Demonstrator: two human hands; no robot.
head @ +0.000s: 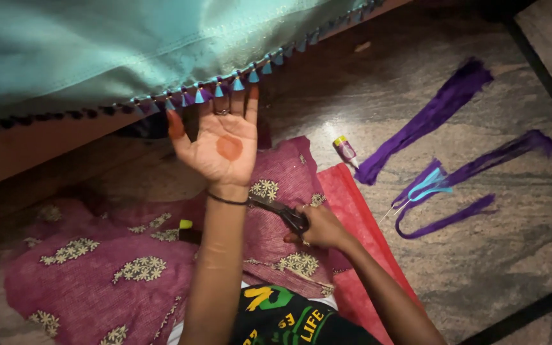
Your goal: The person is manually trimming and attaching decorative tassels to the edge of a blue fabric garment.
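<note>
My left hand (222, 144) is raised palm up, fingers spread, its fingertips touching the row of blue and purple tassels (225, 89) that hangs from the hem of a teal cloth (97, 45). An orange spot marks the palm, and a thin black band circles the wrist. My right hand (321, 229) rests lower on a maroon embroidered cloth (110, 281) and grips the handles of dark scissors (282, 212), whose blades point left behind my left wrist.
A red cloth (352, 204) lies under the maroon one. On the stone floor to the right lie purple thread bundles (429, 118), a light blue thread loop (429, 184) and a small yellow-capped bottle (345, 151). A small yellow-and-black object (187, 231) sits on the maroon cloth.
</note>
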